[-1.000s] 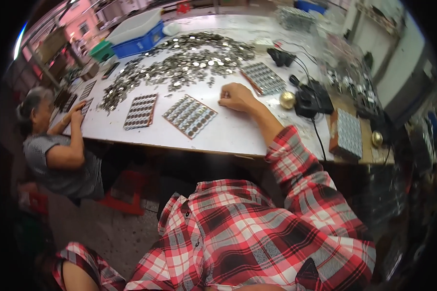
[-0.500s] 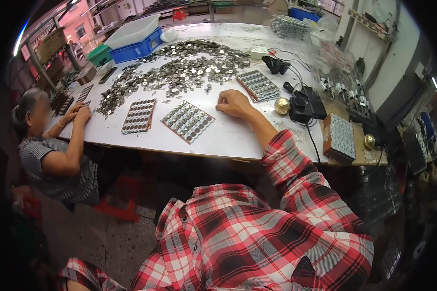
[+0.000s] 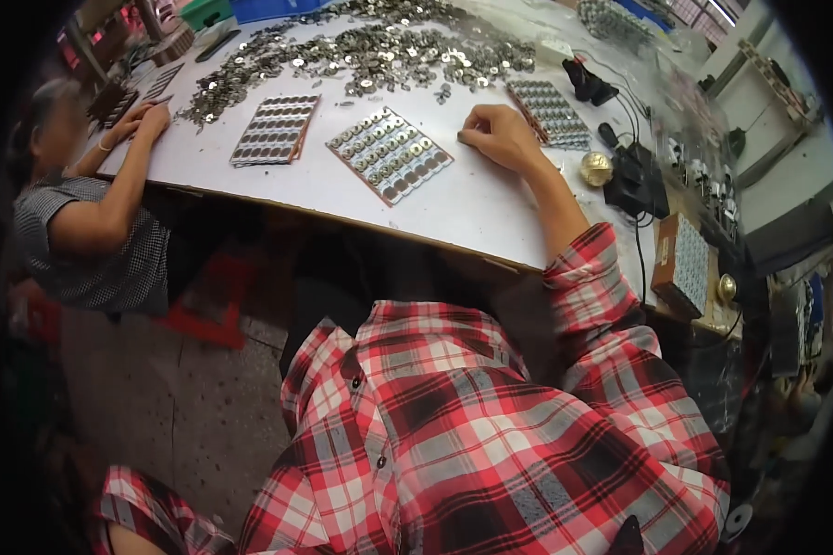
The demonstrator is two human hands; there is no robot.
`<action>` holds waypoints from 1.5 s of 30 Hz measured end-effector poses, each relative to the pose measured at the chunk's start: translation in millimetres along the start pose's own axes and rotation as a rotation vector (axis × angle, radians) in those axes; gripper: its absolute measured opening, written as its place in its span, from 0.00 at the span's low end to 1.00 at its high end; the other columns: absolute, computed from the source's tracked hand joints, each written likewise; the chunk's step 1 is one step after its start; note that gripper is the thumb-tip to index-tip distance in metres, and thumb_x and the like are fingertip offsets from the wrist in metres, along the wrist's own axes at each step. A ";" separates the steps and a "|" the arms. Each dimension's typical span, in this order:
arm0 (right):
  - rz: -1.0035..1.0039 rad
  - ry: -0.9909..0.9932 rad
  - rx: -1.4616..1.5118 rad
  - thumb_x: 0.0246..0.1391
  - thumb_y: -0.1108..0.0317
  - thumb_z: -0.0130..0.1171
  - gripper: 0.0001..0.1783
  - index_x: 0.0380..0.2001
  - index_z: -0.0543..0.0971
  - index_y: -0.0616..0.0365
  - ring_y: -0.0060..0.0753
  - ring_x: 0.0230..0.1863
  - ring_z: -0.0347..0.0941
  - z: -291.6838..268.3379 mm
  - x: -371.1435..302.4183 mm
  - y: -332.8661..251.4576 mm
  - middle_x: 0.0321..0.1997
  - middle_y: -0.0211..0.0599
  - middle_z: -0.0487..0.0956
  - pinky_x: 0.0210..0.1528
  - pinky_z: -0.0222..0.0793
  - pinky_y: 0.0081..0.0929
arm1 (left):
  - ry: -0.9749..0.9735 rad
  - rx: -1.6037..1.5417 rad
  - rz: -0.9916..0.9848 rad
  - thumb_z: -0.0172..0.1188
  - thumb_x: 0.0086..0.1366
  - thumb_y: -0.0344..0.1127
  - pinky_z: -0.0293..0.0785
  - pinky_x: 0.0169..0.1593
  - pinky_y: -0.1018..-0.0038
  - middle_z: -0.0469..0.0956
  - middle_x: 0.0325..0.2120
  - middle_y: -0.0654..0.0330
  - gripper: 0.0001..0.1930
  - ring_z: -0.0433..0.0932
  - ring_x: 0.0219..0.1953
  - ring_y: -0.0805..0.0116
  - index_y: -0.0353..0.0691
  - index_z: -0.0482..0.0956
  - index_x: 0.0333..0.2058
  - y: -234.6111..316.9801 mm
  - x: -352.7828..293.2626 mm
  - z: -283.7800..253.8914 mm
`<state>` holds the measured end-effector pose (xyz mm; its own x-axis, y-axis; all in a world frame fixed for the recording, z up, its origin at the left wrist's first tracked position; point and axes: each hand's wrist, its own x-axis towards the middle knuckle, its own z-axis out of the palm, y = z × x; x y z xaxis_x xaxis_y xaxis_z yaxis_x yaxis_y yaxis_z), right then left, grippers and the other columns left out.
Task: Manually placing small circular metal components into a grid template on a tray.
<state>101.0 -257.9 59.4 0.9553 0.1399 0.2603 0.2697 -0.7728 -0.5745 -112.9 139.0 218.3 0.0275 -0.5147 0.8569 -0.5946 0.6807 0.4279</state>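
My right hand [image 3: 502, 139] rests on the white table, its fingers curled closed. Whatever the fingertips may hold is hidden or too small to make out. Left of it lies a flat tray [image 3: 391, 155] with rows of round metal pieces; the nearest row looks darker than the others. Another filled tray [image 3: 548, 113] sits just right of the hand. Farther left a stack of similar trays [image 3: 276, 129] shows dark round slots. My left hand is out of view; only the plaid sleeve [image 3: 143, 509] and some forearm show at the lower left.
Loose metal discs [image 3: 407, 57] spread across the back of the table. To the right are a gold ball [image 3: 596, 167], a black adapter [image 3: 637, 180] with cables and a tray stack [image 3: 683, 264]. A co-worker's hands [image 3: 146, 120] rest at the left edge, near a red stool [image 3: 215, 301].
The view has tilted downward, so the table's things sit higher in the picture. My right hand stays between the same trays, its fingers still curled.
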 end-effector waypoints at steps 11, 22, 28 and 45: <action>-0.018 -0.008 -0.016 0.55 0.62 0.68 0.12 0.35 0.86 0.60 0.24 0.30 0.77 1.4 6.4 -2.0 0.28 0.33 0.84 0.34 0.72 0.26 | 0.123 -0.203 0.001 0.57 0.66 0.31 0.73 0.45 0.62 0.79 0.32 0.58 0.03 0.78 0.37 0.60 0.40 0.78 0.33 -8.9 -31.9 7.9; 0.049 -0.008 -0.045 0.55 0.63 0.69 0.11 0.34 0.84 0.60 0.23 0.29 0.75 -4.8 1.0 -11.7 0.26 0.33 0.82 0.34 0.70 0.26 | -0.005 -0.286 -0.011 0.56 0.65 0.31 0.73 0.44 0.63 0.78 0.31 0.60 0.04 0.78 0.35 0.62 0.42 0.78 0.31 -8.8 -21.7 -29.5; 0.028 0.012 -0.012 0.55 0.65 0.68 0.09 0.32 0.83 0.61 0.21 0.26 0.72 -3.2 -8.6 -8.3 0.24 0.30 0.79 0.32 0.68 0.24 | -0.087 -0.255 0.046 0.56 0.65 0.30 0.72 0.43 0.63 0.78 0.30 0.61 0.05 0.78 0.35 0.63 0.44 0.78 0.29 -9.1 -10.7 -40.5; 0.037 0.044 0.009 0.52 0.63 0.69 0.09 0.31 0.84 0.57 0.28 0.29 0.77 4.3 -8.4 -10.4 0.25 0.34 0.81 0.33 0.71 0.30 | -0.445 -0.427 0.324 0.55 0.65 0.30 0.71 0.41 0.65 0.77 0.28 0.64 0.08 0.77 0.33 0.66 0.47 0.78 0.26 -51.5 45.1 -68.8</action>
<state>90.7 -248.3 59.9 0.9585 0.0841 0.2725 0.2357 -0.7714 -0.5911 -25.8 116.6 254.7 -0.4842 -0.3539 0.8002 -0.1470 0.9344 0.3244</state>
